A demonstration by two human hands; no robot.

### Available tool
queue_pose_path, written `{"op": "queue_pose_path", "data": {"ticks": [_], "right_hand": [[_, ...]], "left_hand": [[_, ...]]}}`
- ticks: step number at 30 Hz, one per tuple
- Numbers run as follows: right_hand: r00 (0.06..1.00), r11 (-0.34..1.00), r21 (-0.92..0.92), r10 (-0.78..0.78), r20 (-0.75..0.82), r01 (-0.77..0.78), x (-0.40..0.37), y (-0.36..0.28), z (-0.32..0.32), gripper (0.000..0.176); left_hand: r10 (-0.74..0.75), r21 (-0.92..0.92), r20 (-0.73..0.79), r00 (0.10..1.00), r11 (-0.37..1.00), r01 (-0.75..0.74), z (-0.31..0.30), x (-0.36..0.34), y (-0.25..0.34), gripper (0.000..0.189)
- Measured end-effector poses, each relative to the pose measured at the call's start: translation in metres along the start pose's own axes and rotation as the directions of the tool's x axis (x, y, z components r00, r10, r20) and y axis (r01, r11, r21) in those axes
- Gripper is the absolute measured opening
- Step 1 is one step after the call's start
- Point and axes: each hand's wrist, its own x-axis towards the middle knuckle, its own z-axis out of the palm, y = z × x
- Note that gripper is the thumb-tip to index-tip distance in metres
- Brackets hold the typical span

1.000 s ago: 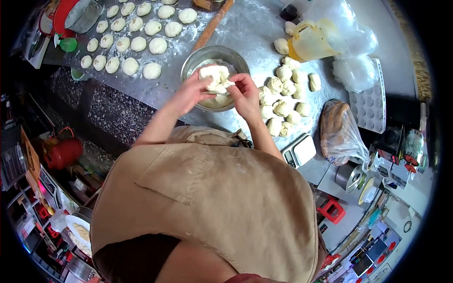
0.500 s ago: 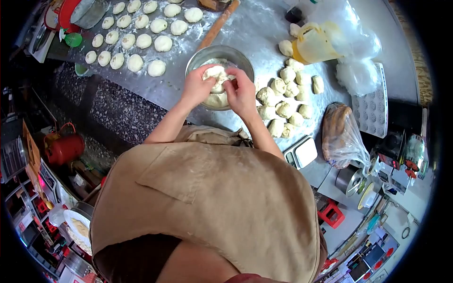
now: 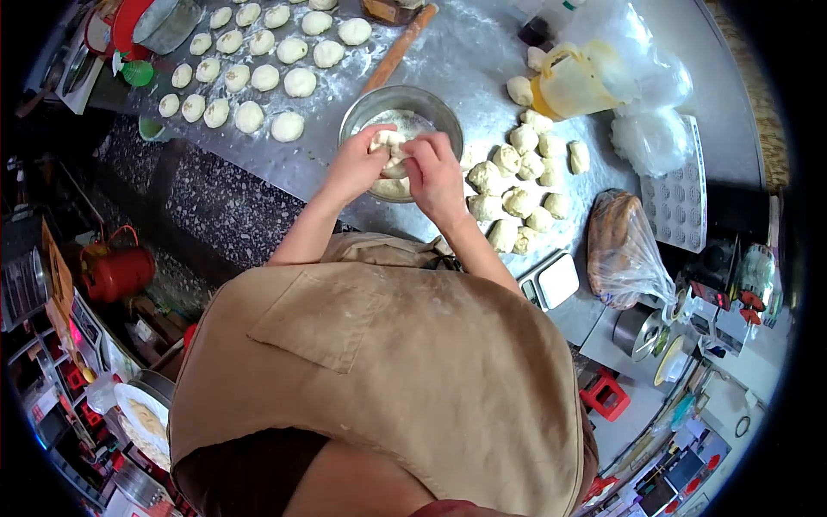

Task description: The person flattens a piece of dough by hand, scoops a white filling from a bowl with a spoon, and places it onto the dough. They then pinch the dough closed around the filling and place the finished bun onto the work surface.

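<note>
Between my two hands is a piece of dough (image 3: 388, 146), held over a metal bowl (image 3: 450, 116) with white flour inside. My left hand (image 3: 357, 162) wraps round the dough from the left, thumb on top. The fingers of my right hand (image 3: 438, 177) pinch its right edge. Part of the dough is hidden behind the fingers. To the right of the bowl lie several rough dough pieces (image 3: 519, 202) close together. Rounded dough balls (image 3: 300, 83) sit in rows on the floured table at the upper left.
A rolling pin (image 3: 400, 48) lies behind the bowl. On the right are a yellow jug (image 3: 573, 82), plastic bags (image 3: 650, 142), a dimpled tray (image 3: 676, 202), a bagged brown loaf (image 3: 616, 246) and a small scale (image 3: 551, 280). The table's front edge runs along my apron (image 3: 388, 345).
Both hands stay over the bowl, and the right fingers have shifted on the dough's edge. The dough looks more gathered and more covered by the fingers. The camera view has shifted slightly.
</note>
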Motion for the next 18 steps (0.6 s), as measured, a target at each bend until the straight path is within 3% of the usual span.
{"op": "queue_pose_path", "data": {"ticks": [1,2,3,5,7,9,11,13,14,15,16,17,18], "right_hand": [[0.993,0.993,-0.051,-0.108,-0.041,0.106,0.004,-0.004,-0.001,0.020],[0.974,0.973,-0.106,-0.213,-0.078,0.205,0.006,-0.006,-0.001,0.021],[0.974,0.973,-0.104,-0.214,-0.077,0.206,0.005,-0.005,0.001,0.021],[0.960,0.967,-0.087,-0.224,0.168,0.241,0.003,0.001,0.003,0.021],[0.961,0.971,-0.069,-0.215,0.174,0.230,0.001,0.000,0.004,0.018],[0.958,0.973,-0.046,-0.215,0.189,0.228,0.002,-0.008,0.005,0.016],[0.987,0.991,-0.061,-0.121,-0.109,0.115,0.007,-0.022,0.006,0.015],[0.995,0.994,-0.044,-0.101,-0.014,0.101,0.004,-0.011,0.009,0.017],[0.994,0.996,-0.031,-0.079,0.073,0.081,0.004,-0.006,0.010,0.019],[0.994,0.996,-0.035,-0.082,0.069,0.084,0.004,-0.006,0.008,0.019],[1.000,1.000,0.014,-0.027,0.005,0.027,0.003,-0.006,0.006,0.018],[0.998,0.997,0.066,0.030,-0.057,-0.026,0.003,-0.007,0.004,0.018],[0.998,0.998,0.065,0.029,-0.060,-0.025,0.002,-0.011,0.002,0.018]], "left_hand": [[0.001,-0.001,-0.007,1.000,1.000,-0.001,-0.003,0.002,-0.002,0.038],[0.062,0.144,0.027,0.998,0.987,-0.065,-0.006,0.004,-0.004,0.037],[0.118,0.283,0.072,0.990,0.950,-0.134,-0.008,0.006,-0.003,0.036],[0.086,0.363,0.106,0.991,0.924,-0.119,-0.013,0.007,0.000,0.035],[0.053,0.440,0.137,0.989,0.892,-0.109,-0.014,0.006,0.006,0.035],[0.121,0.581,0.156,0.980,0.791,-0.191,-0.013,0.001,0.015,0.044],[0.096,0.655,0.122,0.988,0.740,-0.153,-0.010,0.001,0.025,0.053],[0.068,0.723,0.091,0.994,0.682,-0.112,-0.012,0.000,0.028,0.062],[0.042,0.613,0.183,0.982,0.777,-0.147,-0.020,0.004,0.028,0.064],[0.032,0.488,0.279,0.960,0.856,-0.170,-0.026,0.007,0.030,0.067],[0.036,0.488,0.284,0.958,0.855,-0.176,-0.029,0.003,0.040,0.067],[-0.019,0.156,0.220,0.975,0.988,-0.016,-0.032,-0.006,0.052,0.062],[-0.098,-0.206,0.180,0.979,0.969,0.135,-0.032,-0.015,0.059,0.058]]}}
